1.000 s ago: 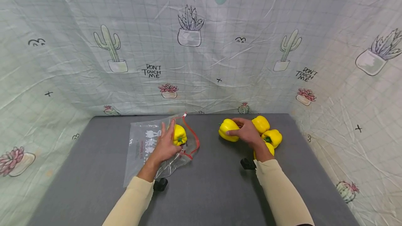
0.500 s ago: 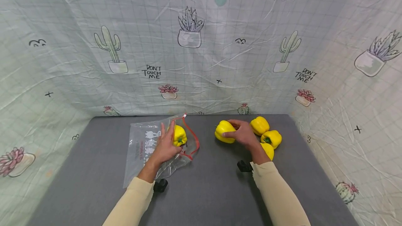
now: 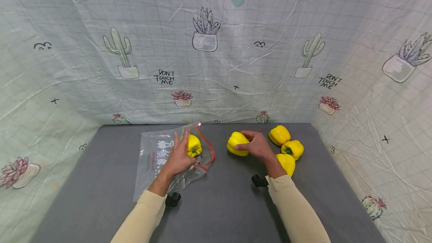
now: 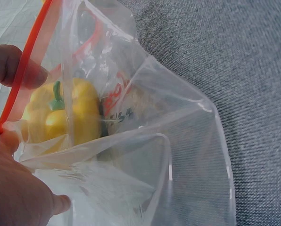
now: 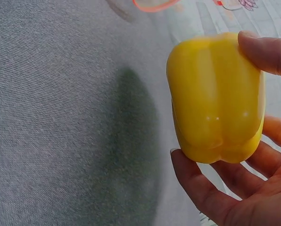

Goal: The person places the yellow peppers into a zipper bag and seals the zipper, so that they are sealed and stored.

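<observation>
A clear zip bag (image 3: 147, 160) with a red-edged mouth lies on the left of the grey table, its mouth facing right. Inside it sits one yellow bell pepper (image 3: 194, 146), its green stem visible in the left wrist view. My left hand (image 3: 176, 161) lies over the bag near its mouth and holds the edge; the left wrist view has fingers on both sides of the red strip (image 4: 23, 66). Between thumb and fingers, my right hand (image 3: 259, 146) grips another yellow bell pepper (image 5: 216, 99) above the table, to the right of the bag's mouth.
Several more yellow bell peppers (image 3: 292, 149) stand grouped at the table's right, near my right forearm. A patterned cloth (image 3: 216, 85) hangs behind the grey table (image 3: 216, 205) and along both sides.
My right hand has carried its pepper left, away from the grouped peppers and closer to the bag's mouth. The left hand and the bag have stayed in place.
</observation>
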Action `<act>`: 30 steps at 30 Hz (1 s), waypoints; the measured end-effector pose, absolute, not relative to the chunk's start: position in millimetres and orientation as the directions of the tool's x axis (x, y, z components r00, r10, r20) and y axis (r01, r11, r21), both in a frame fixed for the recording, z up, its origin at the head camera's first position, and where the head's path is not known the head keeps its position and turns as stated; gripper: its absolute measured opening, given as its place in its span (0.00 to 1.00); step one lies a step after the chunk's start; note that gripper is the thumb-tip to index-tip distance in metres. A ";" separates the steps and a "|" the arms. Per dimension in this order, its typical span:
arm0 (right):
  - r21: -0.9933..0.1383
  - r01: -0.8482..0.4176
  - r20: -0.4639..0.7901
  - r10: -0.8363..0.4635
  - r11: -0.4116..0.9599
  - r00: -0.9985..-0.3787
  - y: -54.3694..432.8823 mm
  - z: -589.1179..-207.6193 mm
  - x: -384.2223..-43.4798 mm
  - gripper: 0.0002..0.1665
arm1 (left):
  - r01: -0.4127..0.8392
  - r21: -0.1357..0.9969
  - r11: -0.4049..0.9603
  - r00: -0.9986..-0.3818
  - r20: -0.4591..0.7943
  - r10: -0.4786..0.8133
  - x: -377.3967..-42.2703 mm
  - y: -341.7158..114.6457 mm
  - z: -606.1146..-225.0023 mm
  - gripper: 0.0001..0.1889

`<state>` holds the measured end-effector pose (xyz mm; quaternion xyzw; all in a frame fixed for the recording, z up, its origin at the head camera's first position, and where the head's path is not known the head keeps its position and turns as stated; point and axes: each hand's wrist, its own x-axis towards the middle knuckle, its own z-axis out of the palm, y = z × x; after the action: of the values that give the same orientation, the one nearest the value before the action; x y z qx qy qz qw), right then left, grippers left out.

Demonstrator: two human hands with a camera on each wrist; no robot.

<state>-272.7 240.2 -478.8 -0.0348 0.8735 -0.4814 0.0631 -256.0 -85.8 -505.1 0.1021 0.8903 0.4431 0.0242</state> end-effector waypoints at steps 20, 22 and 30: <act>-0.855 -0.018 -0.066 -0.143 0.518 -0.987 220.5 -483.0 -268.9 0.42 | 0.158 0.798 0.581 -0.978 0.045 0.205 -252.6 -84.5 -504.3 0.62; -0.857 -0.017 -0.064 -0.141 0.514 -0.988 218.5 -483.1 -269.0 0.43 | 0.158 0.799 0.580 -0.978 0.046 0.203 -252.6 -84.4 -504.2 0.62; -0.867 -0.041 -0.045 -0.159 0.497 -0.986 212.8 -483.9 -268.6 0.42 | 0.151 0.802 0.578 -0.979 0.040 0.201 -252.6 -84.6 -504.2 0.61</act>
<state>-268.6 212.8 -483.9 -0.0579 0.8630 -0.4984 0.0593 -252.6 -84.6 -504.2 0.0992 0.8879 0.4483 0.0278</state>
